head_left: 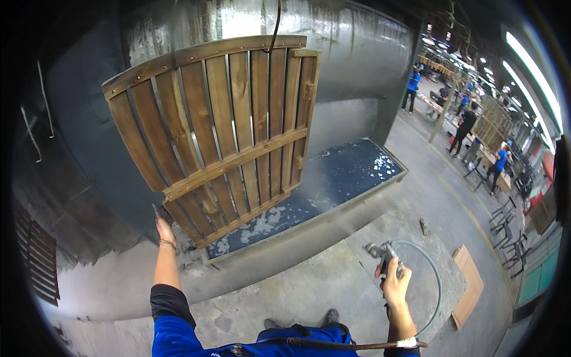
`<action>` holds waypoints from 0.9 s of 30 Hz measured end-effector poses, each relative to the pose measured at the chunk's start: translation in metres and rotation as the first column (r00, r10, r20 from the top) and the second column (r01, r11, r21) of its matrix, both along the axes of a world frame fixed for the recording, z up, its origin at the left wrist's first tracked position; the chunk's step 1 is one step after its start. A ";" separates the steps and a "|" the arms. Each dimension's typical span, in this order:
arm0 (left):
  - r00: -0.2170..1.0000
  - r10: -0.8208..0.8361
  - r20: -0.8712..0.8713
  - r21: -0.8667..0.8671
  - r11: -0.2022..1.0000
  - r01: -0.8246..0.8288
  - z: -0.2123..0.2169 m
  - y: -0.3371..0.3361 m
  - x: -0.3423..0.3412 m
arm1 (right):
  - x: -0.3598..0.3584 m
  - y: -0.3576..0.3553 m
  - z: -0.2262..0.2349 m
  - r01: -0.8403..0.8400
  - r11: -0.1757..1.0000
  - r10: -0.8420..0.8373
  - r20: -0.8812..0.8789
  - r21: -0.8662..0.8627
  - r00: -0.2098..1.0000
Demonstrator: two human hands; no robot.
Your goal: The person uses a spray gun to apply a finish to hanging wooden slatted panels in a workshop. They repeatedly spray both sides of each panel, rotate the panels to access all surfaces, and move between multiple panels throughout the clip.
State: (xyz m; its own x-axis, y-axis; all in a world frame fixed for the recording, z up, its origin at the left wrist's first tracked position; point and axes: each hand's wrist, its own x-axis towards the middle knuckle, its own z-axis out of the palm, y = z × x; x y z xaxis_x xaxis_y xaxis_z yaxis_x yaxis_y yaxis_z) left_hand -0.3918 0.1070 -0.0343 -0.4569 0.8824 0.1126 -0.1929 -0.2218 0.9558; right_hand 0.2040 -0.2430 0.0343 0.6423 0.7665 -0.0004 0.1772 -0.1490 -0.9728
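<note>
A slatted wooden panel (229,143), brown with a curved top rail and cross rails, hangs tilted in front of me. My left hand (162,225) is at its lower left edge, fingers stretched upward along the wood; their tips look dark, and I cannot tell how firmly they touch. To the right, well away from the panel, my right hand (395,285) is closed around the handle of a metal spray gun (388,262). Its nozzle end points up and left, with a faint mist beyond it. A pale green hose (440,284) loops beside that hand.
Behind the panel stands a metal booth wall (357,65), with a trough (389,156) of dark, foamy water at its foot. A wooden board (468,285) lies on the floor at right. Another slatted panel (37,259) stands far left. People (466,128) and chairs are farther right.
</note>
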 end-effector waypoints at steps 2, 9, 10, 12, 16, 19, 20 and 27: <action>1.000 -0.011 -0.005 -0.076 0.997 0.010 0.000 -0.025 0.007 | 0.007 -0.010 -0.007 -0.062 0.995 0.063 -0.018 0.072 0.998; 0.983 -0.144 -0.115 -0.017 0.990 0.143 -0.023 -0.145 0.075 | 0.073 -0.038 -0.006 -0.274 0.940 0.307 -0.149 0.203 0.940; 0.972 -0.187 -0.139 0.007 0.982 0.190 -0.021 -0.165 0.092 | 0.082 -0.042 -0.009 -0.316 0.928 0.347 -0.144 0.200 0.927; 0.947 -0.225 -0.231 -0.007 0.973 0.229 -0.014 -0.198 0.131 | 0.101 -0.050 -0.018 -0.391 0.898 0.426 -0.178 0.201 0.887; 0.895 -0.166 -0.413 -0.085 0.986 0.144 0.001 -0.233 0.221 | 0.135 -0.048 -0.032 -0.491 0.857 0.509 -0.114 0.154 0.853; 0.860 -0.120 -0.495 -0.081 0.993 0.091 0.014 -0.244 0.288 | 0.157 -0.037 -0.018 -0.541 0.799 0.578 -0.091 0.263 0.811; 0.844 -0.103 -0.526 -0.056 0.995 0.087 0.019 -0.244 0.305 | 0.161 -0.033 -0.008 -0.541 0.785 0.586 -0.077 0.303 0.807; 0.813 -0.161 -0.560 -0.073 0.987 0.146 0.028 -0.222 0.382 | 0.193 -0.013 0.091 -0.392 0.428 0.659 0.016 0.814 0.752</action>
